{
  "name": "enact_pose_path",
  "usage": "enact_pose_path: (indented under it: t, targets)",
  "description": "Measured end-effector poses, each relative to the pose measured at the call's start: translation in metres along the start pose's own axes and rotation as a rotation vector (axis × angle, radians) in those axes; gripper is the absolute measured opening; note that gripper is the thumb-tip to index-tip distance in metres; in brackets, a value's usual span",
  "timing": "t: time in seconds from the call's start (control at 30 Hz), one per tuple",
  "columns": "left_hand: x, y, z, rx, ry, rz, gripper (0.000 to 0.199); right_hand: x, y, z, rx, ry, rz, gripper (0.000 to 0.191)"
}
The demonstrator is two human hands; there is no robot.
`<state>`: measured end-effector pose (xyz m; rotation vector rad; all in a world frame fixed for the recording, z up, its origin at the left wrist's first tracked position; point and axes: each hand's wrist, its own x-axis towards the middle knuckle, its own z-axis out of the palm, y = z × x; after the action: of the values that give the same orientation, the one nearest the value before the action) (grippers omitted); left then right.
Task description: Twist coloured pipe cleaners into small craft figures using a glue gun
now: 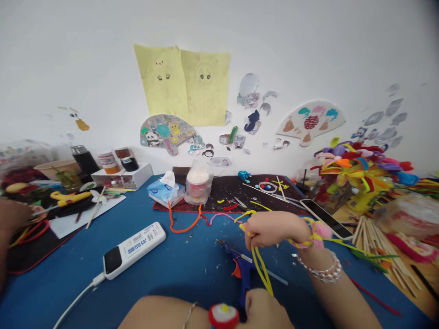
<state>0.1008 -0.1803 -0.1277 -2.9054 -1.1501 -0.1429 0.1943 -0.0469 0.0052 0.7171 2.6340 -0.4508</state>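
Note:
My right hand [274, 230] is closed in a pinch on a yellow pipe cleaner [262, 267], above the blue tabletop. Doubled yellow lengths hang from its fingertips down to my left hand [265, 310], which is closed around their lower end near the bottom edge. The left fingers are mostly hidden. A blue glue gun [244, 272] with an orange trigger lies just left of the strands, its handle partly behind my left hand. On my left wrist sits a red fuzzy ornament [223, 315]; a braided band and a beaded bracelet [320, 270] circle the right.
A white power bank [144, 244] with a cable lies left. Behind are a tissue pack [165, 192], a bagged tub [199, 183] and an orange pipe cleaner [185, 230]. Rightward are a phone [325, 218], wooden sticks [372, 242] and colourful pipe cleaners [363, 169]. Another person's hand [13, 214] shows at left.

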Motion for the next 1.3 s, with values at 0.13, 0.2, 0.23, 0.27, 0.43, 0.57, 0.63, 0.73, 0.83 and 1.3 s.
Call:
enact_pose_path:
  t: [0.13, 0.2, 0.23, 0.27, 0.43, 0.57, 0.63, 0.73, 0.83, 1.3]
  targets:
    - [-0.002, -0.039, -0.094, 0.099, -0.126, 0.147, 0.009, -0.005, 0.003, -0.006, -0.037, 0.222, 0.095, 0.033]
    - [-0.006, -0.065, -0.136, 0.159, -0.162, 0.043, 0.014, -0.007, 0.009, -0.009, -0.065, 0.379, 0.182, 0.032]
    - [-0.008, -0.077, -0.152, 0.199, -0.133, -0.022, 0.017, -0.007, 0.012, -0.011, -0.065, 0.452, 0.227, 0.032]
    - [-0.011, -0.090, -0.163, 0.239, -0.073, -0.082, 0.019, -0.008, 0.016, -0.012, -0.054, 0.518, 0.264, 0.032]
    - [-0.009, -0.142, -0.177, 0.217, 0.060, -0.332, 0.026, -0.011, 0.035, -0.018, 0.082, 0.806, 0.345, 0.031]
    - [0.003, -0.176, -0.175, 0.087, 0.012, -0.475, 0.031, -0.008, 0.048, -0.017, 0.144, 0.904, 0.398, 0.029]
    - [0.010, -0.191, -0.171, 0.027, -0.103, -0.506, 0.030, -0.004, 0.056, -0.014, 0.146, 0.900, 0.421, 0.027]
    - [0.020, -0.213, -0.156, -0.043, -0.279, -0.537, 0.027, 0.003, 0.072, -0.008, 0.157, 0.876, 0.500, 0.025]
    - [0.029, -0.229, -0.137, -0.102, -0.408, -0.553, 0.021, 0.006, 0.093, 0.001, 0.246, 0.856, 0.592, 0.022]
    - [0.061, -0.226, -0.078, -0.065, -0.573, -0.528, 0.023, -0.013, 0.196, 0.053, 0.761, 1.087, 0.767, 0.024]
